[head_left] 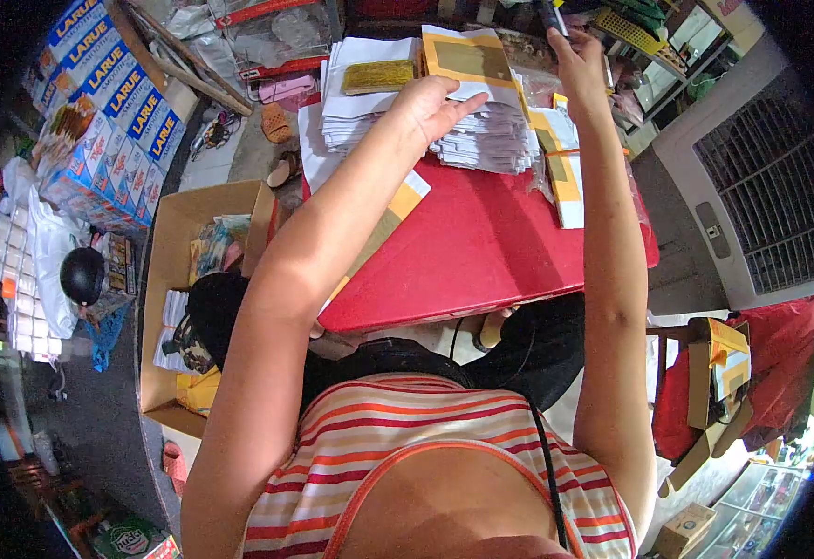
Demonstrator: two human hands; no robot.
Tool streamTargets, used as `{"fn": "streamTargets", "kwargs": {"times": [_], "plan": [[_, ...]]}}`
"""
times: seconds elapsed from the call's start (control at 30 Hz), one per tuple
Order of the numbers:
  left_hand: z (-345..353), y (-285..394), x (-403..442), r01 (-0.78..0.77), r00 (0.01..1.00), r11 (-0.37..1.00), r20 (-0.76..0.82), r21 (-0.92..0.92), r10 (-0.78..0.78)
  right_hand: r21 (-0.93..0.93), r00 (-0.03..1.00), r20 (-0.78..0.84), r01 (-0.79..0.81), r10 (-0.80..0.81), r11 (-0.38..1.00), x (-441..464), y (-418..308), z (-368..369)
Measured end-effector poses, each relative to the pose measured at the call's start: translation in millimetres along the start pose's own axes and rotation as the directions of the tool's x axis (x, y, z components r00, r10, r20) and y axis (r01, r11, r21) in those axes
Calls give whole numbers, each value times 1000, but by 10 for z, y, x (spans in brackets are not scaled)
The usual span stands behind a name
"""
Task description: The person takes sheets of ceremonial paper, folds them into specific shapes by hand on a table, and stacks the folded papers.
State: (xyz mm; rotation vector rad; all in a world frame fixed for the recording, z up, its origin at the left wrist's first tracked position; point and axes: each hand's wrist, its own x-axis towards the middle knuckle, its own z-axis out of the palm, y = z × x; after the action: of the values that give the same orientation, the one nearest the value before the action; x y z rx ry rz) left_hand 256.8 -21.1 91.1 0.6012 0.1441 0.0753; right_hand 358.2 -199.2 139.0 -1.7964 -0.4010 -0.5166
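Observation:
On the red table [481,233] lie thick stacks of folded white paper [486,144]. My left hand [435,107] is over them with its fingers spread, holding nothing, near a yellow-brown packet [379,76] and a sheet with an orange-yellow border [467,58]. At the table's far right edge, my right hand [579,56] is closed around a dark, slim object [553,17], too small to identify. Below my right hand, a banded bundle of yellow and white paper [560,168] rests on the table. Another yellow-edged sheet [397,210] lies under my left forearm.
A cardboard box [157,279] with papers stands left of the table. Blue and white cartons [113,74] are stacked at the far left. A grey slatted unit [761,177] stands at the right. Below it are a red cloth [789,373] and another box [705,447].

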Motion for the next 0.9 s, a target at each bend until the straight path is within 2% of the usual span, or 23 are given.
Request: {"fn": "streamTargets", "kwargs": {"times": [0.03, 0.07, 0.1, 0.17, 0.3, 0.33, 0.37, 0.43, 0.47, 0.5, 0.57, 0.6, 0.63, 0.7, 0.73, 0.77, 0.83, 0.87, 0.9], "plan": [[-3, 11, 4, 17, 1000, 999, 7, -47, -17, 203, 989, 76, -139, 126, 969, 30, 95, 66], [-5, 16, 4, 33, 999, 995, 14, -95, -31, 232, 970, 204, -182, 135, 956, 179, 295, 82], [-5, 14, -6, 32, 999, 995, 14, -96, -31, 232, 970, 205, -182, 135, 956, 147, 251, 99], [-5, 14, -26, -17, 998, 997, 57, -81, 22, 284, 920, 342, -296, 192, 912, 81, 159, 149], [-66, 17, 61, 3, 999, 996, 39, -94, 0, 301, 840, 490, -413, 232, 860, 246, 388, 376], [-77, 17, 79, 20, 999, 995, 28, -93, -17, 124, 879, 378, -359, 291, 925, 217, 362, 425], [-90, 18, 97, 36, 999, 995, 17, -91, -35, 124, 878, 381, -359, 290, 925, 178, 344, 451], [-60, 18, 48, 7, 1000, 999, 29, -41, -6, 23, 958, 279, 65, -69, 998, 104, 326, 491], [-49, 17, 24, -20, 999, 1000, 44, 9, 20, -33, 950, 263, 186, -171, 982, 76, 318, 484], [-58, 14, 32, -20, 999, 1000, 42, 5, 20, -35, 949, 266, 185, -170, 982, 19, 285, 469], [-79, 11, 52, -20, 998, 1000, 61, 12, 20, -235, 876, 338, 432, -343, 871, -111, 223, 447], [-71, 9, 44, -18, 998, 1000, 59, 9, 18, -312, 827, 322, 553, -462, 772, -183, 277, 469], [-52, 16, 35, 10, 999, 1000, 40, -6, -9, -313, 826, 325, 553, -460, 772, -201, 391, 491], [-75, 44, 26, 34, 999, 999, 17, -26, -34, -381, 808, 537, 490, -243, 784, -220, 492, 525], [-141, 93, 21, 141, 987, 990, 71, 8, -141, -356, 816, 551, 420, -176, 835, -231, 487, 517], [-231, 134, 0, 244, 962, 969, 119, 45, -248, -351, 810, 561, 421, -172, 836, -220, 481, 513], [-322, 331, -302, 282, 936, 945, 167, 165, -308, -296, 763, 538, 569, -359, 768, -193, 523, 485], [-267, 489, -713, 167, 963, 936, 151, 308, -222, -301, 775, 518, 563, -364, 770, -179, 555, 465], [-488, 624, -850, 94, 955, 900, 217, 425, -202, -367, 787, 431, 600, -442, 711, -214, 519, 432]]}}
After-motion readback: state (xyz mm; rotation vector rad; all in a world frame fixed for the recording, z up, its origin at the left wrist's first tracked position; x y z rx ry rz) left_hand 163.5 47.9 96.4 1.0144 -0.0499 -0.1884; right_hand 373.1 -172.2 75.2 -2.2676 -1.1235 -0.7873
